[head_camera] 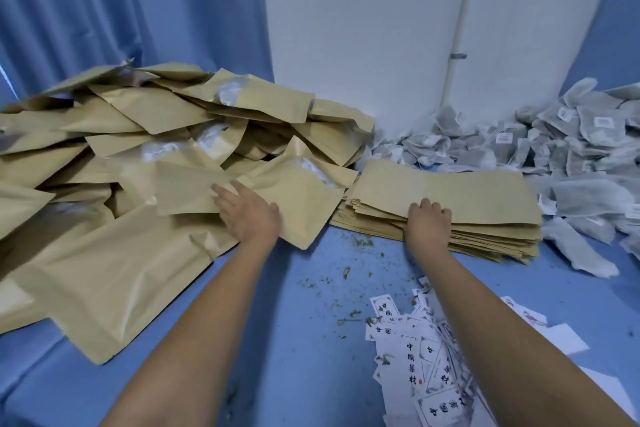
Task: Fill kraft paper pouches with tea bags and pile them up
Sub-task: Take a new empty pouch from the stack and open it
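A big heap of filled kraft paper pouches [149, 135] covers the left side of the blue table. My left hand [247, 211] lies flat with spread fingers on the nearest filled pouch [301, 198] at the heap's right edge. A flat stack of empty kraft pouches [460, 198] sits in the middle right. My right hand [427, 222] rests on the stack's front edge, its fingers curled over the top pouch. Grey tea bags [561, 146] lie piled behind and to the right of the stack.
White printed paper labels [426, 357] lie scattered at the front right, under my right forearm. Loose tea crumbs [346, 274] speckle the blue table surface [294, 340]. A white wall with a pipe and blue curtains stand behind.
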